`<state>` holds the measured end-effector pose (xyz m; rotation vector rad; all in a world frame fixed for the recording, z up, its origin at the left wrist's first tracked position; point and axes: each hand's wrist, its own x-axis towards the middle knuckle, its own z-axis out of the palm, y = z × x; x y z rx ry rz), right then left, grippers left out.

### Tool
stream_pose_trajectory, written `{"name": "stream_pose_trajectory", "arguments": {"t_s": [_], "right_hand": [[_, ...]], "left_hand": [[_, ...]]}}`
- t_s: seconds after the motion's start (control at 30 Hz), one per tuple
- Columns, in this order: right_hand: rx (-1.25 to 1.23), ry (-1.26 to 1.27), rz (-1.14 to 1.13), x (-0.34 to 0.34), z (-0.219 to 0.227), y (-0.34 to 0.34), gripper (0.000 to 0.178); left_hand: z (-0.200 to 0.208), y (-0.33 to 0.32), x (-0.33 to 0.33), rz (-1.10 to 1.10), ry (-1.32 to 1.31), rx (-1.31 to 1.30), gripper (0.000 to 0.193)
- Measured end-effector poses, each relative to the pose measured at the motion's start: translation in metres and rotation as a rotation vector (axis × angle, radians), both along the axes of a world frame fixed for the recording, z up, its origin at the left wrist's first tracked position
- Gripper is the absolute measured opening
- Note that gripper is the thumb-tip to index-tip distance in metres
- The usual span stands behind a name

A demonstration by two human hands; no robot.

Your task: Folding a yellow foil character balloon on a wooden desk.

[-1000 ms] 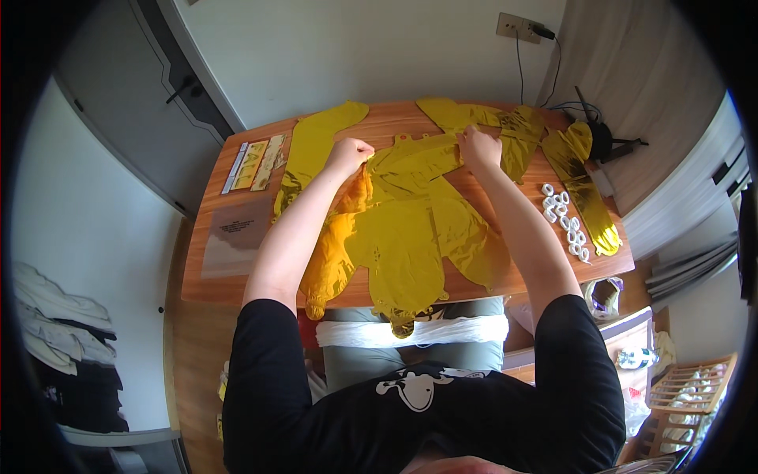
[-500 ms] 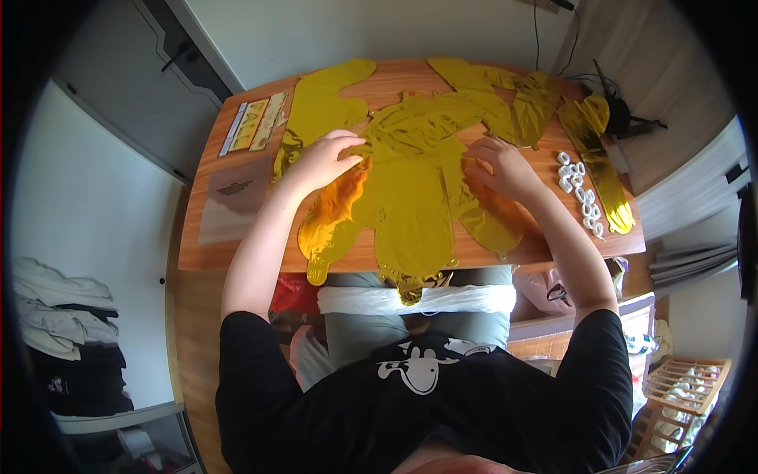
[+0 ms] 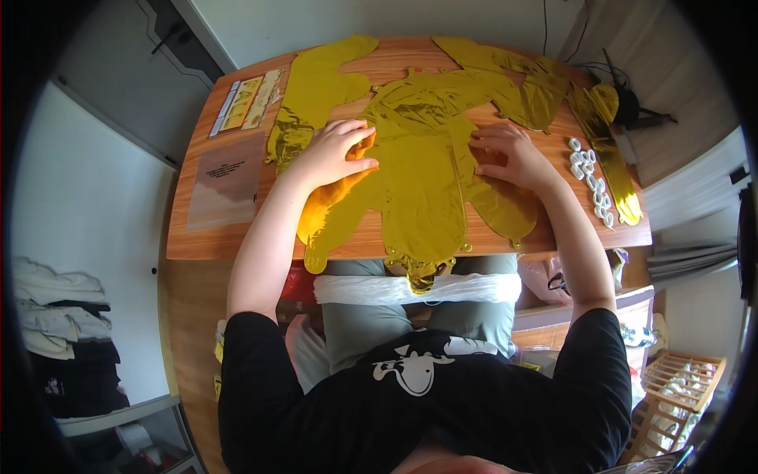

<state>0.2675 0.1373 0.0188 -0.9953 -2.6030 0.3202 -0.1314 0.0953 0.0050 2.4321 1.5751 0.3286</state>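
Note:
A large flat gold foil balloon [image 3: 422,189] lies uninflated over the middle of the wooden table, its lower tab hanging past the near edge. My left hand [image 3: 338,152] rests on its left part, fingers bent and thumb spread away from them, nothing visibly gripped. On the right part, my right hand [image 3: 512,156] is curved with a gap between thumb and fingers, its fingertips touching or just over the foil. Another gold foil piece [image 3: 320,87] spreads out at the far left, and a gold foil piece [image 3: 525,99] lies crumpled at the far right.
Several small white rolls [image 3: 592,182] lie at the table's right, beside a long gold foil strip [image 3: 616,170]. A clear plastic bag [image 3: 225,186] and printed packets [image 3: 245,103] lie at left. A black stand [image 3: 628,107] is at the far right; white plastic [image 3: 355,289] crosses my lap.
The view has shifted slightly, so the table sits a little higher. Both hands remain at the balloon's sides; their thumbs now stand farther from the fingers.

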Motion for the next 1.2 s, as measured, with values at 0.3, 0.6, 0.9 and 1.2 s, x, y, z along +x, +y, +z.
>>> {"name": "stream_pose_trajectory", "arguments": {"t_s": [0.3, 0.6, 0.9, 1.2], "right_hand": [[0.018, -0.005, 0.004, -0.002, 0.002, 0.004, 0.052], [-0.019, 0.029, 0.014, -0.002, 0.002, 0.002, 0.052], [0.002, 0.058, 0.005, 0.000, 0.001, 0.005, 0.050], [0.023, 0.044, 0.013, 0.001, 0.001, 0.002, 0.049]], "left_hand": [[-0.004, 0.009, 0.005, -0.041, -0.105, 0.019, 0.086], [-0.007, 0.004, 0.021, -0.059, 0.005, -0.006, 0.097], [-0.007, 0.007, 0.019, -0.073, -0.064, -0.021, 0.097], [-0.006, 0.006, 0.020, -0.079, -0.062, -0.052, 0.102]]}}
